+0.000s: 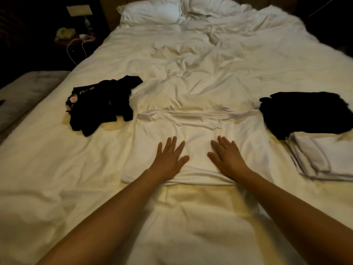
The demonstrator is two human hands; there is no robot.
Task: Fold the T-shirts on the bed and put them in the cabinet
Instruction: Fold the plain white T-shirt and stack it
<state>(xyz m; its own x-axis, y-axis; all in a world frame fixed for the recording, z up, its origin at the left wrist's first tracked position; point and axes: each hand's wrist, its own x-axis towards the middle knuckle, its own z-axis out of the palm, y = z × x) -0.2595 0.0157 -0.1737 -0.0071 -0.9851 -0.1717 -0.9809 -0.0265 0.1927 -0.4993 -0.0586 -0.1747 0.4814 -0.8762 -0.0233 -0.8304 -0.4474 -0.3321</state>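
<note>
A white T-shirt (196, 131) lies spread flat on the bed (57, 169) in front of me, partly folded into a rectangle. My left hand (169, 157) and my right hand (225, 155) both press flat on its near half, fingers straight and spread, a hand's width apart. A crumpled black T-shirt (103, 106) with a printed front lies to the left. At the right sits a folded black T-shirt (305, 113), and next to it, nearer to me, a folded white one (324, 155).
White pillows (152, 10) and a rumpled duvet fill the far end of the bed. A dark nightstand (76, 39) with a white cable stands at the far left. A grey bench (24, 92) runs along the bed's left side.
</note>
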